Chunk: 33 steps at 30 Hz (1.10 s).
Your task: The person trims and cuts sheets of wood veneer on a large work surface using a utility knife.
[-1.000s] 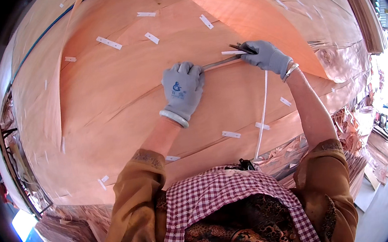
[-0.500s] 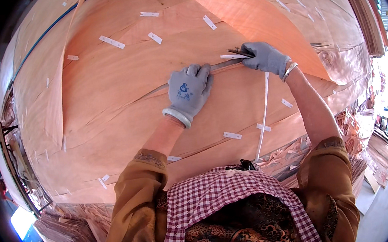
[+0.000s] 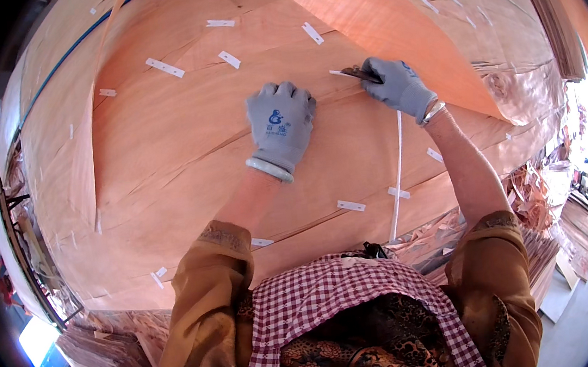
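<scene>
A wide, pinkish-tan wood veneer sheet [image 3: 184,144] spreads out in front of me, with thin cracks and seams across it. My left hand [image 3: 280,125], in a grey glove, presses on its middle with the fingers curled under; the fingertips are hidden. Right of it, my gloved right hand [image 3: 399,87] is closed around a dark, narrow blade-like tool [image 3: 360,74]. The short white end of a paper tape [image 3: 396,166] sticks out past that tool. From below the hand, the tape runs down toward my apron.
Short white tape pieces [image 3: 165,67] dot the veneer. An orange veneer flap [image 3: 392,25] curves over the far right, and a folded strip stands at left. A blue hose [image 3: 75,43] crosses the far left. Stacked veneer [image 3: 109,353] and torn scraps [image 3: 532,196] lie along the near side.
The dark open gap in the veneer between my hands has narrowed to a thin line. My left hand has shifted slightly up and left; the right hand has moved slightly up and left with the tool.
</scene>
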Each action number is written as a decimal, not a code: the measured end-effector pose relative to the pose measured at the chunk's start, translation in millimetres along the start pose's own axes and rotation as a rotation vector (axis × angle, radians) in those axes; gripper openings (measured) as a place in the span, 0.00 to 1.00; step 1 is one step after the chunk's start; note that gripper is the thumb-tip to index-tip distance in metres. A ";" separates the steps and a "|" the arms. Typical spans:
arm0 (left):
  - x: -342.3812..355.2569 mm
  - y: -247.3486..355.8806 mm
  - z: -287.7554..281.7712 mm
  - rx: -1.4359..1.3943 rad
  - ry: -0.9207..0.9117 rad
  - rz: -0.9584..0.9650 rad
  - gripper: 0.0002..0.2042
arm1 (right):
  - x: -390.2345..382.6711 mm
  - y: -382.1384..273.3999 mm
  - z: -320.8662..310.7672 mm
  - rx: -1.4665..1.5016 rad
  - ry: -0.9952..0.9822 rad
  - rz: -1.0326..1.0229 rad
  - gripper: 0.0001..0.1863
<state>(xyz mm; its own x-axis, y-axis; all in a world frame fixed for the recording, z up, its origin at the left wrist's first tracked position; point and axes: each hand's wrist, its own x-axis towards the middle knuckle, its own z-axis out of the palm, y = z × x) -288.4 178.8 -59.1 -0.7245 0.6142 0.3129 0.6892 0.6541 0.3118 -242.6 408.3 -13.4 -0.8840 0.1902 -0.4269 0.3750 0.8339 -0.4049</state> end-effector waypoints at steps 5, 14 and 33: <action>3.1 -0.3 1.2 0.049 -0.015 0.017 0.07 | 5.4 0.0 6.8 -0.079 0.041 -0.039 0.10; -31.6 51.2 2.0 0.081 -0.139 0.168 0.23 | 3.6 2.6 7.5 -0.087 0.042 -0.041 0.11; -32.2 48.2 13.2 -0.024 -0.137 0.225 0.24 | 5.1 0.5 9.9 -0.111 0.097 -0.027 0.09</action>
<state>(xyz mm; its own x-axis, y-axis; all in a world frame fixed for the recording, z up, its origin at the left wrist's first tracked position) -232.0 196.4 -65.9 -0.5472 0.7979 0.2528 0.8319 0.4852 0.2695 -244.1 404.6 -23.8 -0.9182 0.2120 -0.3346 0.3226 0.8905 -0.3209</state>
